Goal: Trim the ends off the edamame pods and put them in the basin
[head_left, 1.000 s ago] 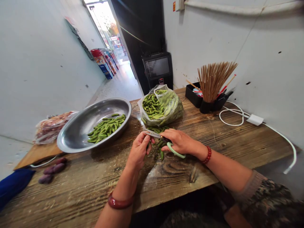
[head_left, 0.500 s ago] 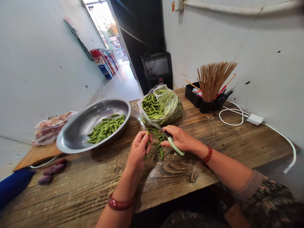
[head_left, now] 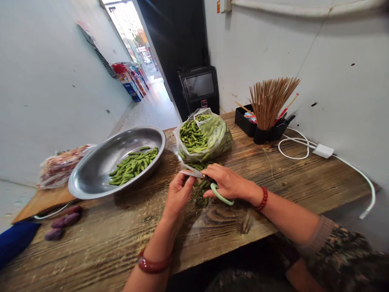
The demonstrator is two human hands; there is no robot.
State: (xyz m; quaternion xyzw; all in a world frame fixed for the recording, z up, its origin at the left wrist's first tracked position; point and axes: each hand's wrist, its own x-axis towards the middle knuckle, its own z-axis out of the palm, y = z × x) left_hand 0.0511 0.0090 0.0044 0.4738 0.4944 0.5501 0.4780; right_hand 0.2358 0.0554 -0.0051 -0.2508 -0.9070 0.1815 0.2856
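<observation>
My right hand is closed around the pale green handles of a pair of scissors. Their blades point left and reach the fingertips of my left hand. That hand is pinched closed on an edamame pod, which the fingers and blades now mostly hide. Loose edamame pods lie on the table beneath and between both hands. Just behind them stands an open clear plastic bag full of pods. To the left, a wide steel basin holds a heap of green pods.
The wooden table ends close to my body. Bagged reddish food lies on a board at left, near several purple items. Sticks stand in a black holder at right, beside a white cable.
The scissors have moved left and their blades now meet my left fingertips. The pod that showed in the left hand is now mostly covered. The view has shifted slightly.
</observation>
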